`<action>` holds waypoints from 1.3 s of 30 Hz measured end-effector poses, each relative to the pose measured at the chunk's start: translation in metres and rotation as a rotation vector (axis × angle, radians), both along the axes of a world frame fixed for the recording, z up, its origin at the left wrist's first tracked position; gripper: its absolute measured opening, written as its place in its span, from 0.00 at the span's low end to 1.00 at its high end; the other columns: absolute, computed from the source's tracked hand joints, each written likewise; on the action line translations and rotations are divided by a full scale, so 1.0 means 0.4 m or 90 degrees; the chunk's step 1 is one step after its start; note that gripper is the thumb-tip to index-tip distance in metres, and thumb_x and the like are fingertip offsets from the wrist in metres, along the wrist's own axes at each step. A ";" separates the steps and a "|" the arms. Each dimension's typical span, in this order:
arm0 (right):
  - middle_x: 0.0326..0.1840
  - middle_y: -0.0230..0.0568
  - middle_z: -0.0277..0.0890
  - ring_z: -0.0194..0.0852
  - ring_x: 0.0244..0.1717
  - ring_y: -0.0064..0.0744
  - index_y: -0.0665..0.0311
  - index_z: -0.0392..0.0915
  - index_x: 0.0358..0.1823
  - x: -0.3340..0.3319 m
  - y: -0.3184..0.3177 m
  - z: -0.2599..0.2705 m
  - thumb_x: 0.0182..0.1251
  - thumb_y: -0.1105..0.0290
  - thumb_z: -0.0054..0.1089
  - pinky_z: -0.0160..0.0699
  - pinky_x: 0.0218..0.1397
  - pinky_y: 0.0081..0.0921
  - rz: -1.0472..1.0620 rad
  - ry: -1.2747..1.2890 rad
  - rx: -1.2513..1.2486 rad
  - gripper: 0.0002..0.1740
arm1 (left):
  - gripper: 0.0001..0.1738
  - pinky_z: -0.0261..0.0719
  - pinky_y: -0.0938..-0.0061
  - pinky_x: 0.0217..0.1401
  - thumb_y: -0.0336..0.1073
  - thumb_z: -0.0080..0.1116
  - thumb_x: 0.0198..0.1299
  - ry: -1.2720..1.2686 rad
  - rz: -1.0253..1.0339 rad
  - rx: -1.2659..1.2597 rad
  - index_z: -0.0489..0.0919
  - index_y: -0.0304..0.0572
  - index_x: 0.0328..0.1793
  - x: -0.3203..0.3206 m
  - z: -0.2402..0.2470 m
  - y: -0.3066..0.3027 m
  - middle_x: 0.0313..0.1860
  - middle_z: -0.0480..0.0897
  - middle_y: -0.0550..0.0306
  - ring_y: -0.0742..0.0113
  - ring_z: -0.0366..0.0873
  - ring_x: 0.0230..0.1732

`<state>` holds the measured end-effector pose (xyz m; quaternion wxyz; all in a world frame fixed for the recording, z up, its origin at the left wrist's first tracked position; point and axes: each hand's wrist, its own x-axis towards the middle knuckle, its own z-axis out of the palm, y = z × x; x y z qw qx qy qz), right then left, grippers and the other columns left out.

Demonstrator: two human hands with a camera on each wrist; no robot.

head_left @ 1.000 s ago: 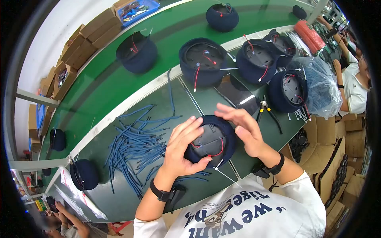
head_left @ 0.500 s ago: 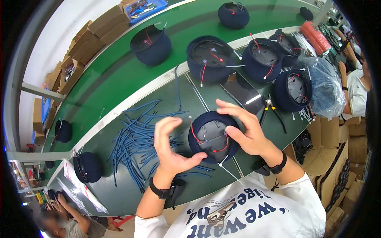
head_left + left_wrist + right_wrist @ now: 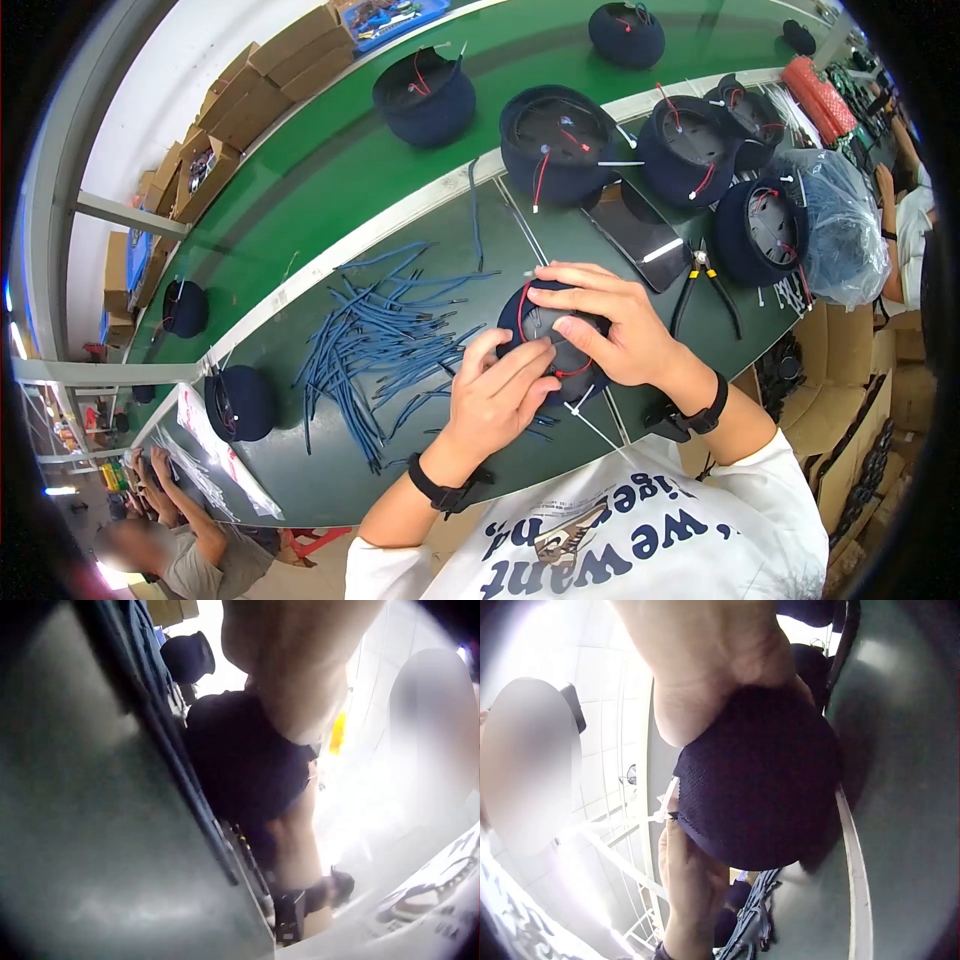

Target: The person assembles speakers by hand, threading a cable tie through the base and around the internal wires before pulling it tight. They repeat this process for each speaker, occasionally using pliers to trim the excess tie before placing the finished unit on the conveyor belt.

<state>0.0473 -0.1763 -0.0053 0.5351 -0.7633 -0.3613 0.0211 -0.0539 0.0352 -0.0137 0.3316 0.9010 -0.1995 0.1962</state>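
Over the dark green worktable (image 3: 330, 492), the right hand (image 3: 640, 335) clasps a round navy fabric-covered shell (image 3: 757, 780), seemingly steadying it while the left hand (image 3: 495, 402) (whether pinching, one cannot tell) reaches inside.

The left hand (image 3: 497, 398) and right hand (image 3: 632, 325) partly hide the navy cap (image 3: 570, 358); whether the left pinches anything cannot be told. In the left wrist view the cap is too dark for detail. The far-left blue tray (image 3: 405, 29) is cut off, what it holds too small to name. A near-left bystander's head (image 3: 132, 545) is blurred.
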 end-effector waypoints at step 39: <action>0.77 0.53 0.71 0.61 0.83 0.63 0.62 0.81 0.36 -0.115 0.088 0.076 0.67 0.61 0.73 0.50 0.82 0.70 -0.143 -0.131 -0.237 0.13 | 0.60 0.64 0.35 0.83 0.42 0.93 0.35 0.028 -0.123 -0.262 0.66 0.48 0.74 0.057 -0.117 0.020 0.85 0.60 0.29 0.24 0.58 0.85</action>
